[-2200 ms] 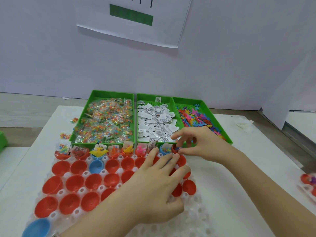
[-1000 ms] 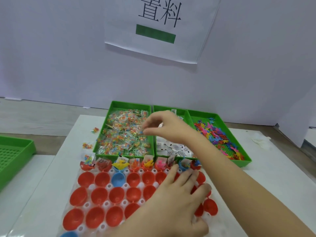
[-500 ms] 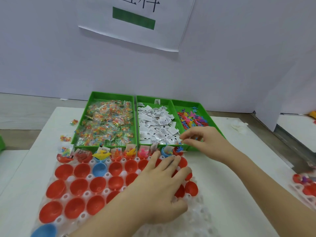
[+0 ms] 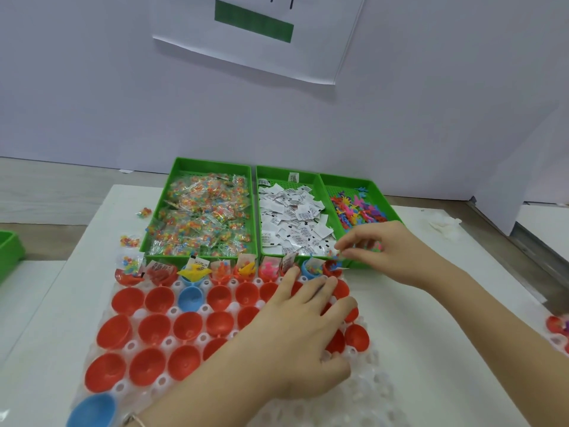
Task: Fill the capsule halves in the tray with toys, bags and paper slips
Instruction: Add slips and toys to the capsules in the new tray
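Note:
A clear blister tray (image 4: 369,392) lies on the white table and holds rows of red capsule halves (image 4: 129,300) and a few blue ones (image 4: 191,298). The far row (image 4: 246,269) has toys, bags and slips in it. My left hand (image 4: 295,334) rests flat on the tray's right part and covers several halves. My right hand (image 4: 378,251) pinches a small clear bag just above the red half at the far row's right end (image 4: 332,268). Behind stand green bins of bead bags (image 4: 203,217), paper slips (image 4: 292,220) and coloured toys (image 4: 357,211).
Loose bead bags (image 4: 129,241) lie on the table left of the bins. Another green tray (image 4: 9,248) sits at the left edge. A second tray of capsules (image 4: 558,326) shows at the right edge. Crumpled plastic (image 4: 443,224) lies at the back right.
My right hand went from the far row to the bead bag bin, picked up a bag and came back to the row's right end. My left hand stayed flat on the tray.

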